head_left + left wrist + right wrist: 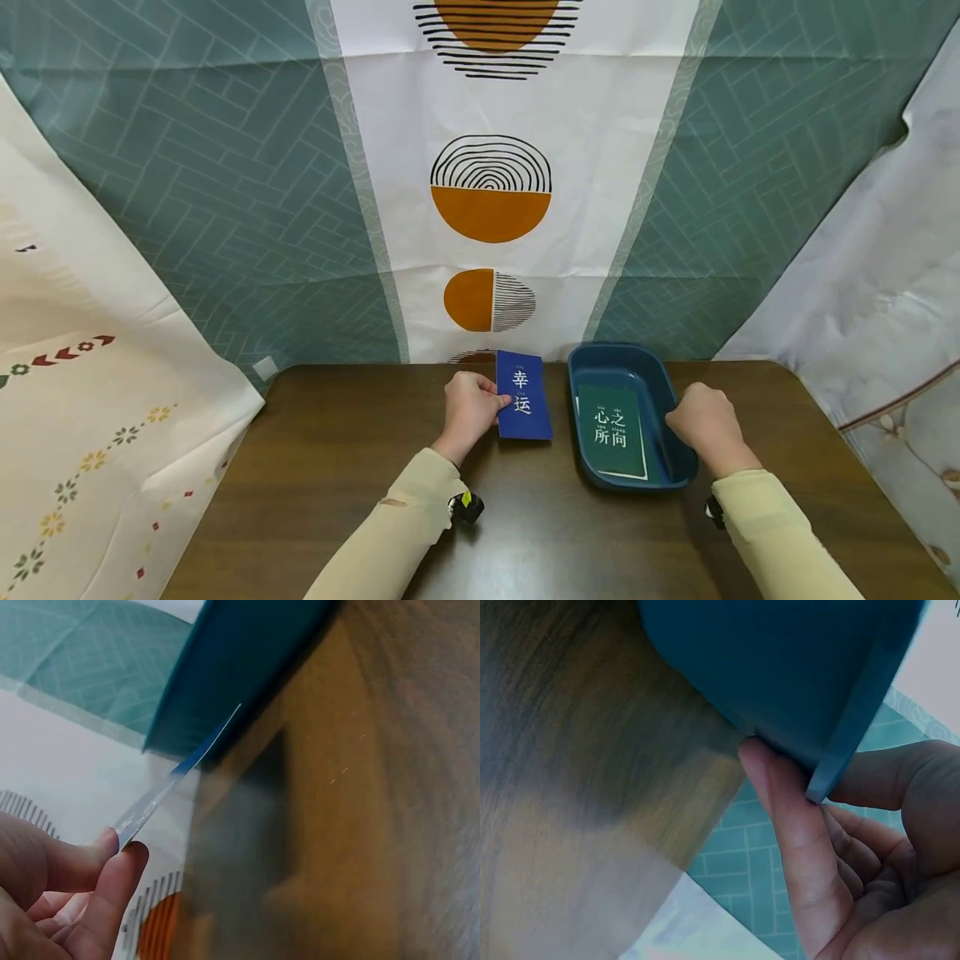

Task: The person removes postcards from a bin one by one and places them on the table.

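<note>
Between thumb and fingers my left hand (471, 408) pinches a thin blue booklet (524, 396) with white characters. In the left wrist view the booklet (180, 774) shows edge-on, above the tabletop. To its right stands a dark blue plastic tray (633, 354). A green booklet (612, 431) with white characters lies inside that tray, with a white edge showing under it. My right hand (707, 423) grips the tray's right rim; in the right wrist view the thumb is on one side of the wall (847, 742) and fingers are on the other.
Both hands work over a brown wooden table (337, 483). A patterned green and white cloth (630, 125) hangs behind the table's far edge. Pale printed cloths hang at the left (90, 417) and right (885, 275).
</note>
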Demonstrator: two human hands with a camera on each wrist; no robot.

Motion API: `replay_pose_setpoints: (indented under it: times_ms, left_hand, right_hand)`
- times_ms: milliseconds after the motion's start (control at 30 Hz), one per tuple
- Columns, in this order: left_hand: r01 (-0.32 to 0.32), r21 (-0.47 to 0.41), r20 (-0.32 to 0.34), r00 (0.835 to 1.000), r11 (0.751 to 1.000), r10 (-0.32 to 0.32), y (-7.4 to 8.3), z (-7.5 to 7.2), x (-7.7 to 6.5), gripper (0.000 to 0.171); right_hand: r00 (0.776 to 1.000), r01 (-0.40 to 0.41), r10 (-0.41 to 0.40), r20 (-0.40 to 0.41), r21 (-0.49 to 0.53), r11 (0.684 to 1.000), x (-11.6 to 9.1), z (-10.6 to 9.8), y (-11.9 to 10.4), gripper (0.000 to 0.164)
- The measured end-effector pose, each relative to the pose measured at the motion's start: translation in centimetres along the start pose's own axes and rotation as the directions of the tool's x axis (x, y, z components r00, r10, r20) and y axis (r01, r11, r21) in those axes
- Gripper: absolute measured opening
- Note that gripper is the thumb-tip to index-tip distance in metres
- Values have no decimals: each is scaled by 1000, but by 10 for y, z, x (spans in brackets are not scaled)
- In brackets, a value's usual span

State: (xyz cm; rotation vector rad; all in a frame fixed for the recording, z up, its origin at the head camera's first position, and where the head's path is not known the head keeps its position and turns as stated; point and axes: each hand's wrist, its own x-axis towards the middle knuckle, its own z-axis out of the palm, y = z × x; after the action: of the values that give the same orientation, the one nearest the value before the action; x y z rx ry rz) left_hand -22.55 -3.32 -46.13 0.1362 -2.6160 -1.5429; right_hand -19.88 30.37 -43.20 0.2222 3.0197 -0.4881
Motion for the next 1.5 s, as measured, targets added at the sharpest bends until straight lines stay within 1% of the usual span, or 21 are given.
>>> replay_pose_setpoints:
  times_ms: [133, 400, 533, 667, 833, 1033, 1200, 1300, 1400, 1500]
  left_hand:
    - [57, 23, 33, 998, 998, -58, -5, 11, -3, 23]
    - [75, 90, 59, 995, 993, -81, -10, 27, 1, 24]
    - [74, 123, 57, 995, 990, -81, -15, 33, 2, 25]
    - [42, 177, 34, 998, 983, -49, -19, 36, 2, 28]
    - [0, 252, 8, 1000, 968, -2, -22, 38, 1, 35]
    - [-27, 297, -11, 999, 955, 31, -22, 38, 1, 35]
    - [-44, 335, -19, 998, 941, 53, -23, 38, 2, 37]
    - [-36, 362, -23, 999, 932, 47, -24, 38, 1, 34]
    - [-32, 379, -31, 998, 925, 47, -22, 38, 1, 27]
    - [-48, 400, -48, 996, 915, 74, -16, 36, 2, 22]
  right_hand:
    - [1000, -9, 9, 8, -15, 1000, 1, 1, 0, 16]
    - [999, -37, 37, 23, -21, 999, 0, -1, -4, 20]
    - [999, -35, 36, 19, -23, 999, 1, -2, -5, 19]
    - [1000, -30, 30, 2, -22, 999, 2, -3, -5, 17]
    - [999, -40, 41, 15, -19, 999, 3, -2, -5, 18]
    - [998, -61, 61, 27, -8, 998, 4, -3, -6, 20]
    - [999, -50, 50, 16, -14, 999, 4, -4, -5, 21]
    - [998, -59, 59, 24, -12, 998, 3, -5, -6, 22]
    - [997, -72, 72, 34, -9, 997, 1, -4, -6, 23]
    - [996, -77, 77, 42, 2, 997, 1, -4, -8, 22]
